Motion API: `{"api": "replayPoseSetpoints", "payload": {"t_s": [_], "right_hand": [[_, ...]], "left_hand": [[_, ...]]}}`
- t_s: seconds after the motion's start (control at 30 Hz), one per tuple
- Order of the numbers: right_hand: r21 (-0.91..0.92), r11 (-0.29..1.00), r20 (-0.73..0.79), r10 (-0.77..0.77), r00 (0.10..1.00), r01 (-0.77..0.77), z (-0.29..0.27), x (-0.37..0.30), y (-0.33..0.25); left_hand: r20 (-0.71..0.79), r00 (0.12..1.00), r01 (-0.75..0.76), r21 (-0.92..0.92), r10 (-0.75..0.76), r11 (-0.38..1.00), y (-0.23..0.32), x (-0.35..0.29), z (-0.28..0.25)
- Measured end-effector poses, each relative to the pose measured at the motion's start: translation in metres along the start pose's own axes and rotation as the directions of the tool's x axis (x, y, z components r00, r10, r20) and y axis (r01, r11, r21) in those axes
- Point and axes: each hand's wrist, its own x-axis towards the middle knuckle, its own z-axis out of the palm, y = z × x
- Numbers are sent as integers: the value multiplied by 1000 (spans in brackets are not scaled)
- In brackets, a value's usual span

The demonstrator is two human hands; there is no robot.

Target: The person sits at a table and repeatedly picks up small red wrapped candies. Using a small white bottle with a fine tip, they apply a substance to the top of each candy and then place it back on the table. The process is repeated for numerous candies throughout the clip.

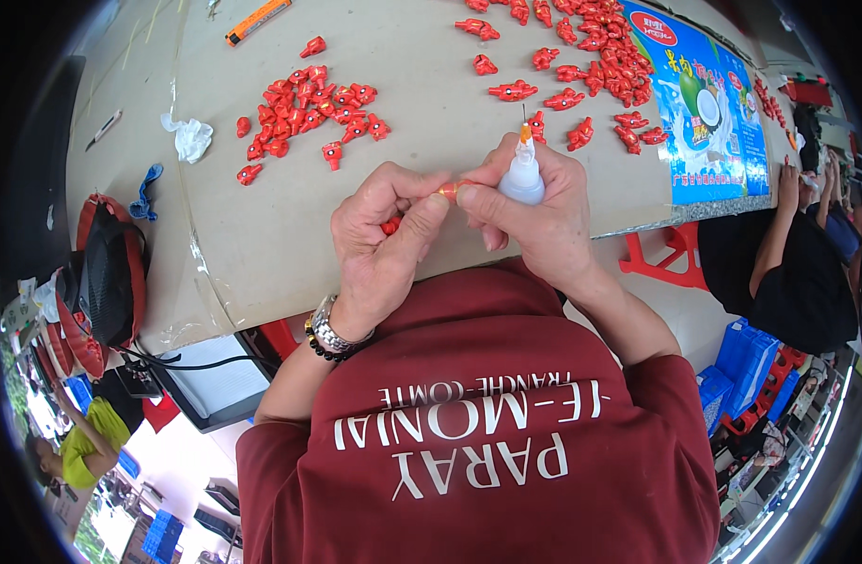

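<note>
My left hand [384, 240] and my right hand [548, 211] meet above the table's near edge. Between their fingertips they pinch a small red piece with a yellowish part [449, 191]. Another red piece [391, 226] is tucked under the curled fingers of my left hand. Held in my right hand as well is a white needle-tip squeeze bottle [522, 180] with an orange collar, its thin needle pointing up and away. Beyond my left hand lies a pile of small red figure-like plastic parts [309, 108]. A larger heap of similar red parts [605, 56] spreads past my right hand.
On the greyish table [215, 235] lie an orange tube-shaped object [258, 21], a crumpled white tissue [188, 138], a pen-like tool [104, 130] and a blue strap [147, 192]. A blue printed sheet [708, 113] covers the right end. A red stool [666, 257] and other people are nearby.
</note>
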Motion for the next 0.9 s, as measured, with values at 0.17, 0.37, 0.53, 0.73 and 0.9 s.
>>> {"api": "replayPoseSetpoints", "payload": {"t_s": [0.17, 0.37, 0.53, 0.73, 0.9], "right_hand": [[16, 1000, -14, 3, 1000, -2, 2, 0, 1], [-2, 1000, -16, -6, 1000, 6, 2, 1, 0], [17, 1000, -12, 21, 1000, -21, 2, 2, 1], [52, 994, 23, 94, 995, -95, -6, 9, -2], [70, 990, 50, 116, 992, -119, -7, 11, -4]], "left_hand": [[-21, 1000, -13, 16, 13, 1000, -2, 0, 2], [-30, 1000, 4, 25, -3, 1000, -1, 1, 3], [-25, 999, 20, 25, -20, 999, 0, 1, 3], [-46, 992, 115, -33, -117, 993, 7, 3, 6], [-75, 972, 215, -115, -224, 970, 10, 2, 7]]}}
